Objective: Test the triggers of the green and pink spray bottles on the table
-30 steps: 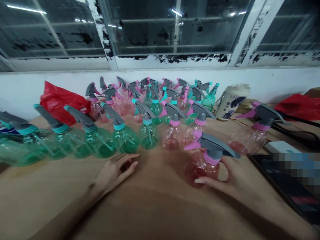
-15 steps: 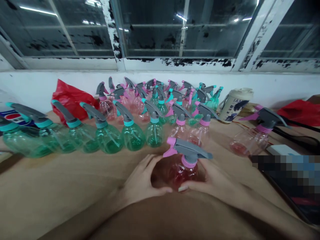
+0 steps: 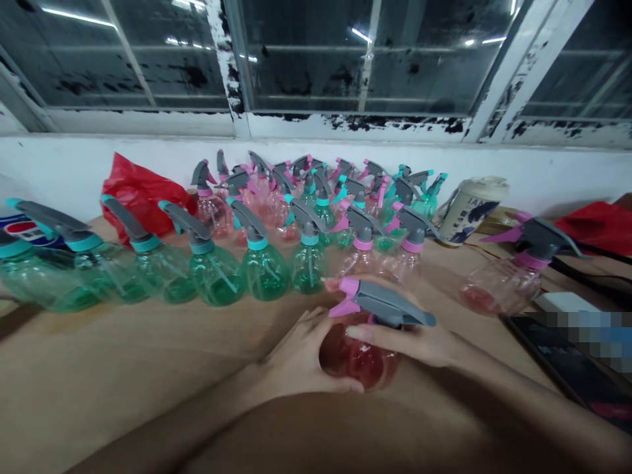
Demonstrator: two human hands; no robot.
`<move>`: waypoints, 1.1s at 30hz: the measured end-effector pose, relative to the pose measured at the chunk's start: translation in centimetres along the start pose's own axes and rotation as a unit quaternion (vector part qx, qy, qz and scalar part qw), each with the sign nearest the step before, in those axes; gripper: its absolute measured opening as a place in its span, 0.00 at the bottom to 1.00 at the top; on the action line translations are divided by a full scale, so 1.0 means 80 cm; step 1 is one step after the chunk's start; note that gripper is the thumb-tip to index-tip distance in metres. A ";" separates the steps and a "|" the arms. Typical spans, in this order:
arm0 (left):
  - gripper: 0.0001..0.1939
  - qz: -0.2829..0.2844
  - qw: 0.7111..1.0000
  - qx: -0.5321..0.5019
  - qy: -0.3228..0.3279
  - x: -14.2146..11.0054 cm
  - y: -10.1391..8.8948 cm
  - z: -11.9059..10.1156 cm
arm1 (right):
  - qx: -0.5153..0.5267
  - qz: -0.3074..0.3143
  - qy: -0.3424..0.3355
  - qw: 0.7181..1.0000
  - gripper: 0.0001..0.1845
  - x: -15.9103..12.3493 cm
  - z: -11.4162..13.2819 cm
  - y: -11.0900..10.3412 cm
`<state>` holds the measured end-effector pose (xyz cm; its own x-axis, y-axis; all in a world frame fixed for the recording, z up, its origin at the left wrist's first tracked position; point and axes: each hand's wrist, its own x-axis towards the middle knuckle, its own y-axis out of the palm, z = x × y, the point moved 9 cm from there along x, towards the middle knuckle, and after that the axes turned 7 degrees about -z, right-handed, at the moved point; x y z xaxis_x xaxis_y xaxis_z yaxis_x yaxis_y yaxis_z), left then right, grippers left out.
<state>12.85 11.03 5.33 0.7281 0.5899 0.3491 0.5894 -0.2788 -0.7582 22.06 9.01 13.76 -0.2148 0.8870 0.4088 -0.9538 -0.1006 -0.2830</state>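
Grip: I had the left hand [image 3: 301,362] cupping the pink bottle [image 3: 368,362], the right hand [image 3: 424,339] grasping near its neck | Place: left of the phone [image 3: 548,359] | Done: sprayer head [image 3: 390,303] on, seemingly seated | Left: letting go, I judged

2 bare forearms [image 3: 210,398], long right thumbnail [image 3: 356,333]

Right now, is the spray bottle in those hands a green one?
No, the spray bottle between the left hand and the right hand is see-through pinkish-red, with a pink trigger.
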 end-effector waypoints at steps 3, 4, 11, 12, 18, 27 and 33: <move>0.47 0.007 0.999 0.009 0.041 0.004 -0.006 0.002 | -0.013 -0.021 0.004 1.000 0.17 0.009 -0.008 0.006; 0.48 0.009 0.998 0.021 0.052 0.004 -0.008 0.005 | -0.009 -0.018 0.009 1.000 0.18 0.011 -0.012 0.009; 0.44 0.057 0.992 0.097 0.059 -0.004 -0.006 0.034 | 0.008 -0.042 0.030 0.999 0.14 0.023 -0.042 -0.001; 0.44 0.065 0.991 0.100 0.054 -0.004 -0.004 0.035 | 0.002 -0.054 0.032 0.998 0.11 0.023 -0.044 -0.005; 0.45 0.072 0.991 0.101 0.041 -0.003 -0.003 0.035 | -0.019 -0.100 0.004 0.995 0.10 0.025 -0.034 -0.013; 0.40 0.060 0.990 0.124 0.028 -0.007 0.003 0.044 | -0.043 -0.131 -0.004 0.990 0.11 0.021 -0.032 -0.016; 0.38 0.058 0.989 0.129 0.045 -0.008 0.005 0.044 | 0.016 -0.115 0.010 0.993 0.07 0.024 -0.032 -0.012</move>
<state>11.37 13.22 2.88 0.8204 0.4928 0.2901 0.3994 -0.1309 -0.9074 23.10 11.93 12.58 0.0128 0.8973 0.4413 -0.9834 0.0911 -0.1567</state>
